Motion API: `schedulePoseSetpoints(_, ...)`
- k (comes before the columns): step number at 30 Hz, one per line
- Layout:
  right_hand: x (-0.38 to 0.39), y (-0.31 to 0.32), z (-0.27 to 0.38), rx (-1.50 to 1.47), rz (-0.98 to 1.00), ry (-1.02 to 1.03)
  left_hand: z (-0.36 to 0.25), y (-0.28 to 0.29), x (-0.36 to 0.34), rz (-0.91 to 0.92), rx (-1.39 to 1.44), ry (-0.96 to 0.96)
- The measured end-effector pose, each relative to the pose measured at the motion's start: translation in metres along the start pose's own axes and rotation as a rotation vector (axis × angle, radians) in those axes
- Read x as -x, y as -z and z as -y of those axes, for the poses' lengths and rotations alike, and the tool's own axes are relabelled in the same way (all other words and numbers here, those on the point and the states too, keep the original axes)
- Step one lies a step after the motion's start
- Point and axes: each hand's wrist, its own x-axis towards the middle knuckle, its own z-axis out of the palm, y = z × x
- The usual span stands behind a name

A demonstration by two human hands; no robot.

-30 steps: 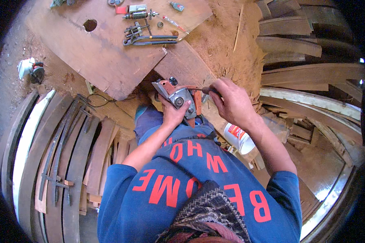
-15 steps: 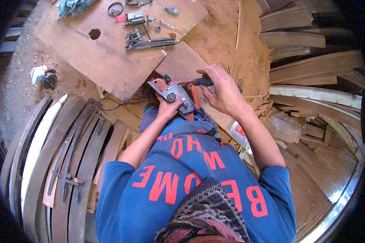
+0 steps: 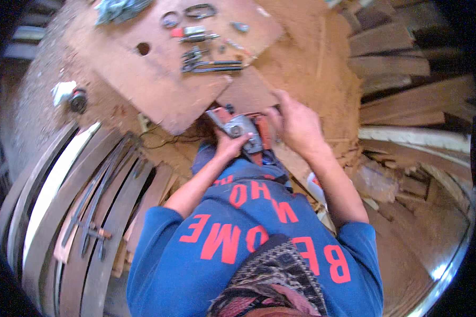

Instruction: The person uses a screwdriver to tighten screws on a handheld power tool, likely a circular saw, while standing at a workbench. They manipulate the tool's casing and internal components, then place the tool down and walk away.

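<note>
A grey and orange power tool (image 3: 242, 130) rests on my lap at the centre of the view. My left hand (image 3: 228, 146) grips it from below, thumb against its grey metal housing. My right hand (image 3: 296, 124) is closed over the tool's right side, fingers curled on its upper edge; whatever small thing those fingers may hold is hidden. The tool's lower orange body runs down toward my blue sweatshirt (image 3: 248, 238).
A brown board (image 3: 158, 74) ahead carries pliers (image 3: 211, 66), a small red and grey part (image 3: 193, 34), metal rings (image 3: 200, 10) and loose bits. Sawdust (image 3: 312, 68) lies to its right. Curved wooden strips (image 3: 90, 185) lie left, stacked planks (image 3: 407, 100) right, a small white device (image 3: 69, 95) far left.
The view has tilted and the tool sits lower in it. My right hand has shifted from the tool's top onto its right side; a dark shaft it held earlier is hidden.
</note>
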Motion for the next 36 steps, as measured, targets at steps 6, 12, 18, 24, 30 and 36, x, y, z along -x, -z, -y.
schedulePoseSetpoints(6,-0.014,0.004,-0.018,-0.043,-0.094,0.575,0.001,0.002,0.001,-0.053,-0.226,0.134)
schedulePoseSetpoints(12,-0.022,0.019,0.005,0.288,0.195,0.122,-0.005,-0.001,0.000,-0.123,-0.302,0.116)
schedulePoseSetpoints(18,-0.036,0.011,-0.018,0.105,-0.010,0.634,-0.021,-0.008,0.006,-0.220,-0.354,0.096)
schedulePoseSetpoints(24,-0.038,0.013,-0.008,0.566,0.149,0.362,-0.018,-0.003,0.001,-0.091,-0.230,0.209)
schedulePoseSetpoints(30,-0.059,-0.017,-0.014,0.751,0.326,0.378,-0.031,-0.013,0.002,-0.171,-0.348,0.250)
schedulePoseSetpoints(36,-0.077,-0.051,-0.039,0.787,0.257,0.527,-0.048,-0.021,0.007,-0.225,-0.398,0.279)
